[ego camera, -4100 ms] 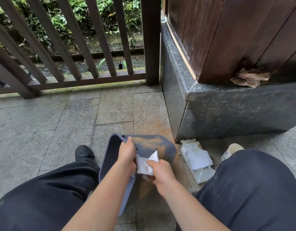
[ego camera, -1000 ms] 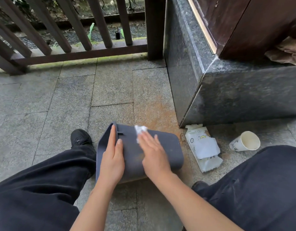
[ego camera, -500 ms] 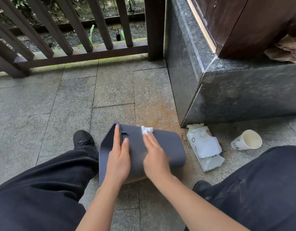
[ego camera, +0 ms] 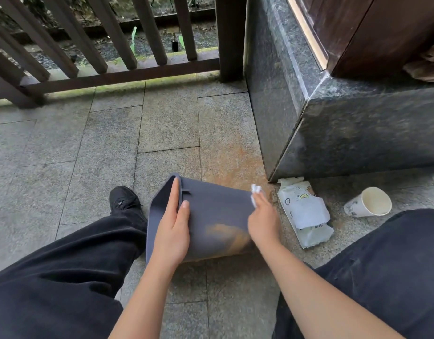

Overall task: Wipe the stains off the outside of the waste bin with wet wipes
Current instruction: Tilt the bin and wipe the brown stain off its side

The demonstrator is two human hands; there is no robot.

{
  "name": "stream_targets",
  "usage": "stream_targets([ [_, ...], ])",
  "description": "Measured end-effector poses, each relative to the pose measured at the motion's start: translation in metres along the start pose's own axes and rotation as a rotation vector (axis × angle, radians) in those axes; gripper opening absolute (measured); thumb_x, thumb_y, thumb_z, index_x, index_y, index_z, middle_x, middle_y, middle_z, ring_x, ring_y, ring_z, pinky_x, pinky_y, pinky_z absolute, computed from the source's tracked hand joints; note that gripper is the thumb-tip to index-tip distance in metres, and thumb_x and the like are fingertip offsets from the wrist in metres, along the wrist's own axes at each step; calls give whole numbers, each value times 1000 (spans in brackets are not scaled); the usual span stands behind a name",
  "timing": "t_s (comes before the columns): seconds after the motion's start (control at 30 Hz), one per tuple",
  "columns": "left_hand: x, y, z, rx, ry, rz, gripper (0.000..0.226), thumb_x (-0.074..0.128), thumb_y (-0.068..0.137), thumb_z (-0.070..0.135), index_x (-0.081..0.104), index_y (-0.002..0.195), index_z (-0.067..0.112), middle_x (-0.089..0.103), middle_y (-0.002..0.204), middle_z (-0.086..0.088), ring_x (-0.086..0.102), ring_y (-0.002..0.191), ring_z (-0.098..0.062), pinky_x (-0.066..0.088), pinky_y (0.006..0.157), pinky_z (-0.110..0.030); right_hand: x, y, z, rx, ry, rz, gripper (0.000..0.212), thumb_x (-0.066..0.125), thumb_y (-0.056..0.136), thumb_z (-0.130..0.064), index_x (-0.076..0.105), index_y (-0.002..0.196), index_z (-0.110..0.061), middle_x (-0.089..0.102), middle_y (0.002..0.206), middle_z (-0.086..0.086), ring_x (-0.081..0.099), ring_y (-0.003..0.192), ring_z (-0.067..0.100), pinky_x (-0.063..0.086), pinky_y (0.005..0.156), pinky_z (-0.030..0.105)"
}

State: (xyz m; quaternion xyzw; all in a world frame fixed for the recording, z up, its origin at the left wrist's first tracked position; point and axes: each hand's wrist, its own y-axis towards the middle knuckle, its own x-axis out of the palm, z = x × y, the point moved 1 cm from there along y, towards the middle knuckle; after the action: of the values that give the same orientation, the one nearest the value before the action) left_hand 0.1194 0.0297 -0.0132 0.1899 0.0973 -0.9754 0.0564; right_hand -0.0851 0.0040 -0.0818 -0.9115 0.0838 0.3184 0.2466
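A dark grey waste bin (ego camera: pixel 216 209) lies on its side on the stone floor between my legs, its mouth facing left. An orange-brown stain (ego camera: pixel 229 234) smears its near lower side. My left hand (ego camera: pixel 173 228) lies flat on the bin near the rim, fingers along the edge. At the bin's right end, near its base, my right hand (ego camera: pixel 262 221) presses a white wet wipe (ego camera: pixel 254 192). Only a corner of the wipe shows past my fingertips.
A wet wipes pack (ego camera: pixel 305 214) with a loose flap lies right of the bin. A paper cup (ego camera: pixel 368 203) lies tipped further right. A dark stone plinth (ego camera: pixel 357 128) stands behind them and a wooden railing (ego camera: pixel 108 57) runs along the back. My legs in black trousers flank the bin.
My right hand has slid the wipe from the middle of the bin's upper side to its right end, uncovering the stain. Four seconds ago the bin was tilted up and the wipe held in both hands.
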Motion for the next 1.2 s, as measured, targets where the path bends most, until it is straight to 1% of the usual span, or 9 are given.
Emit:
stream_targets([
  [0.13, 2, 4, 4, 19, -11, -39, 51, 40, 107, 29, 26, 151, 49, 26, 142, 51, 23, 131, 25, 17, 94, 7, -5, 6, 15, 200, 49, 74, 65, 36, 92, 5, 45, 148, -26, 38, 156, -9, 48, 134, 24, 45, 95, 34],
  [0.23, 3, 6, 5, 9, -12, -24, 51, 43, 106, 30, 29, 149, 51, 35, 132, 55, 33, 124, 27, 23, 89, 6, -1, -3, 4, 148, 45, 65, 69, 34, 91, 7, 35, 152, -25, 28, 160, -11, 38, 142, 22, 41, 103, 33],
  [0.37, 4, 11, 5, 2, -14, 33, 51, 43, 105, 27, 31, 153, 39, 33, 123, 61, 32, 118, 32, 23, 86, 8, 14, -34, -33, -122, -76, -33, 73, 36, 90, 8, 34, 153, -29, 28, 160, -15, 24, 148, 30, 34, 114, 41],
  [0.5, 3, 14, 5, 28, 17, 51, 50, 39, 105, 28, 30, 154, 32, 31, 122, 63, 33, 113, 35, 23, 85, 8, 33, -72, -77, -526, 65, -92, 68, 37, 87, 9, 40, 150, -17, 31, 158, -9, 13, 147, 1, 8, 124, 29],
  [0.7, 0, 14, 5, 18, 34, 47, 47, 38, 107, 24, 31, 153, 32, 33, 128, 56, 30, 120, 32, 22, 91, 7, 30, -63, -72, -785, -12, -132, 64, 42, 86, 8, 44, 147, -11, 38, 155, -1, 24, 145, 2, 11, 124, 32],
  [0.87, -5, 12, 9, -25, 23, 68, 48, 35, 108, 24, 28, 155, 31, 27, 145, 36, 20, 124, 33, 14, 96, 8, 5, -17, -27, -368, -141, -131, 73, 38, 86, 14, 48, 146, -28, 35, 156, -14, 26, 147, 24, 28, 117, 35],
  [1.03, -6, 10, 14, -68, 84, 158, 47, 40, 107, 26, 33, 153, 24, 37, 143, 21, 33, 121, 24, 20, 91, 7, -7, 0, -5, -37, -159, -52, 72, 40, 88, 8, 45, 147, -33, 36, 155, -19, 51, 128, 30, 44, 76, 28],
  [1.13, -7, 13, 17, -120, 143, 366, 29, 54, 99, 37, 59, 125, 24, 68, 95, 10, 62, 95, -12, 39, 73, -22, -3, -3, -11, -20, -160, -35, 69, 40, 90, 4, 44, 147, -34, 43, 153, -10, 51, 127, 33, 47, 82, 33],
  [1.2, -8, 17, 19, -107, 146, 420, 20, 61, 95, 37, 64, 109, 23, 65, 71, 10, 64, 79, -18, 37, 63, -24, 0, -11, -19, -54, -158, -45, 70, 38, 91, 6, 43, 147, -35, 44, 152, -9, 43, 137, 33, 45, 86, 34],
])
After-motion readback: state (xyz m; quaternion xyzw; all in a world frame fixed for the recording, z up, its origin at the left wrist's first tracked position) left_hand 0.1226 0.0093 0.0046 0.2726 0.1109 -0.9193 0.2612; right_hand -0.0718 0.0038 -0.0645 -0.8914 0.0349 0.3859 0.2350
